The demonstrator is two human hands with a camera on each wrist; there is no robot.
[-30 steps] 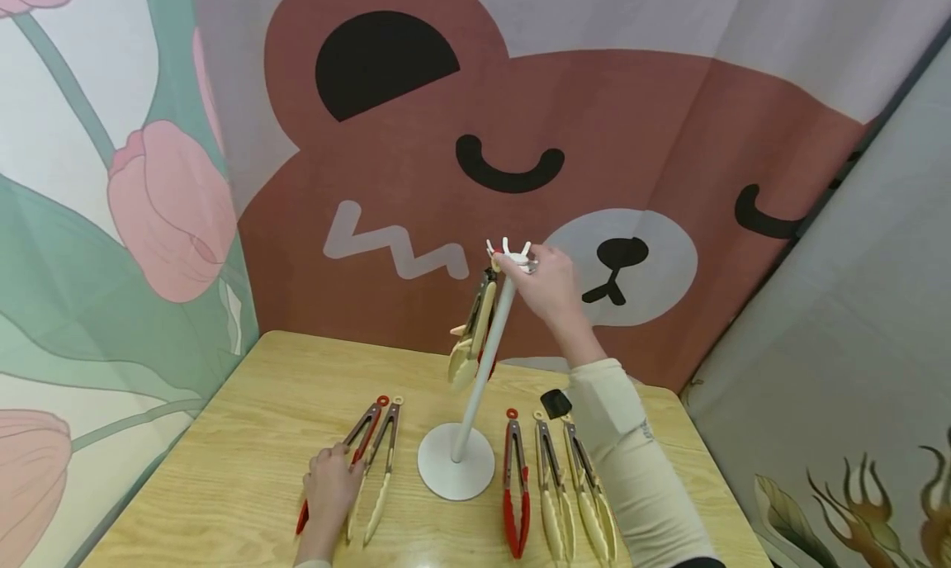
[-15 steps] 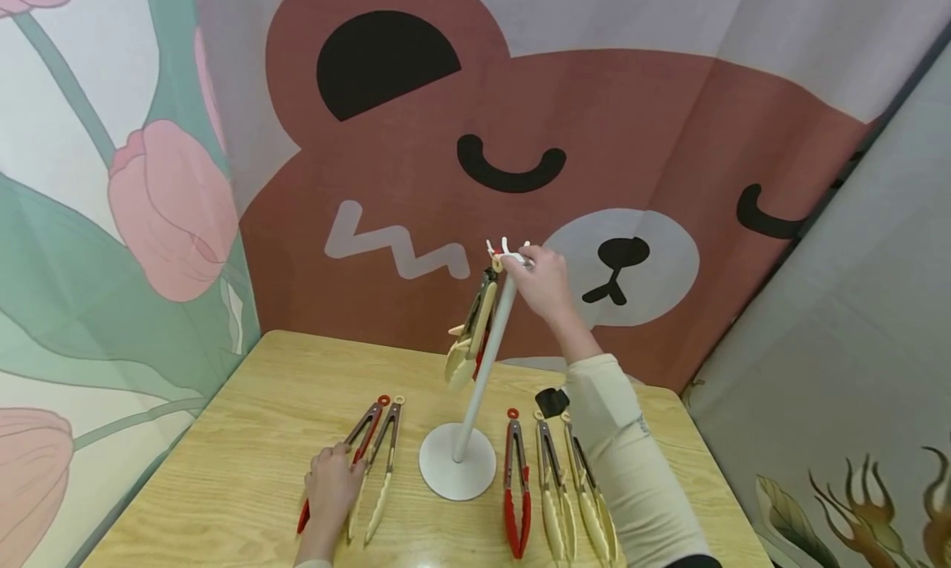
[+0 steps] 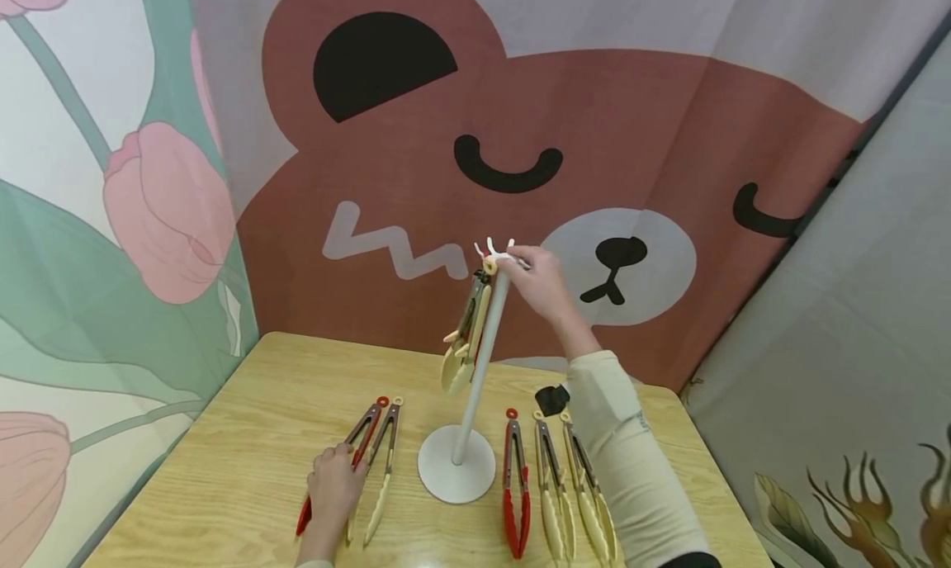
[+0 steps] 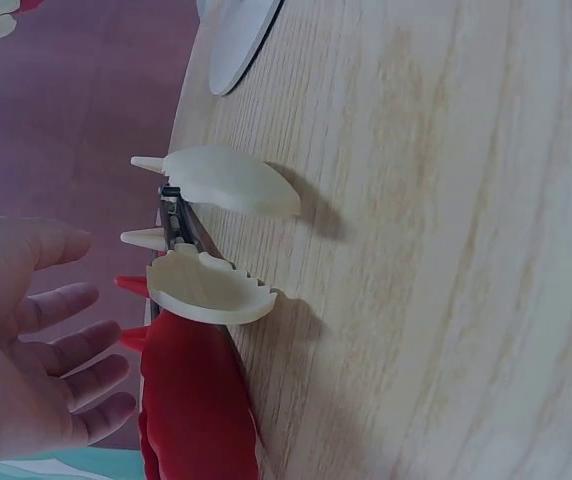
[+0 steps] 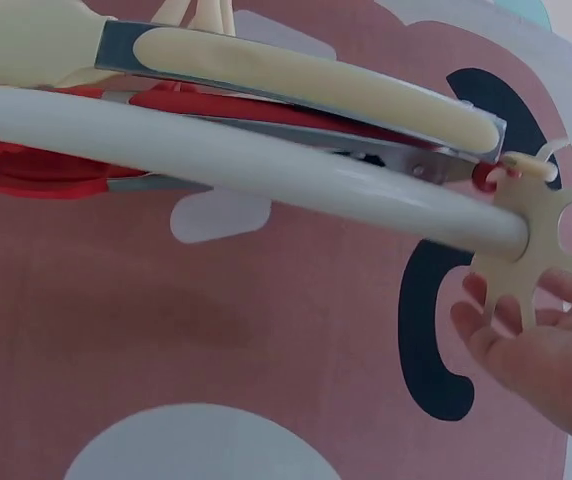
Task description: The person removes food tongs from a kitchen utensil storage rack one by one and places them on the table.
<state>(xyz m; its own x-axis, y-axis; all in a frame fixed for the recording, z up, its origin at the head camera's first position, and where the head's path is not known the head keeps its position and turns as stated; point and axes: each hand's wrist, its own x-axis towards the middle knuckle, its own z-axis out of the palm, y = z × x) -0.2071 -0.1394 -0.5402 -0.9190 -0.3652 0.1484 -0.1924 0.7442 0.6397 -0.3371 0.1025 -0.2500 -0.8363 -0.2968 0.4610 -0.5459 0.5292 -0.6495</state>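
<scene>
A white stand (image 3: 480,370) has a crown of hooks on top, which my right hand (image 3: 537,281) grips by its right side. In the right wrist view, fingers curl behind the hook arms. From the crown's left side hang cream tongs (image 3: 458,362) and, partly hidden behind them, red tongs (image 5: 266,110). My left hand (image 3: 332,487) is low over the table's left, overlapping red tongs (image 3: 303,517) in the head view. The left wrist view shows its fingers loosely spread beside the tongs, holding nothing. Cream tongs (image 3: 380,506) lie just right of it.
The stand's round base (image 3: 438,477) rests on the wooden table (image 3: 223,469). Right of it lie red tongs (image 3: 511,527) and two cream tongs (image 3: 550,518), the outer pair close to the right sleeve (image 3: 631,461). A patterned curtain (image 3: 386,304) hangs behind the table.
The stand's hook crown has shifted slightly left under my right hand, and the hanging tongs have moved left with it. My left hand stays about where it was.
</scene>
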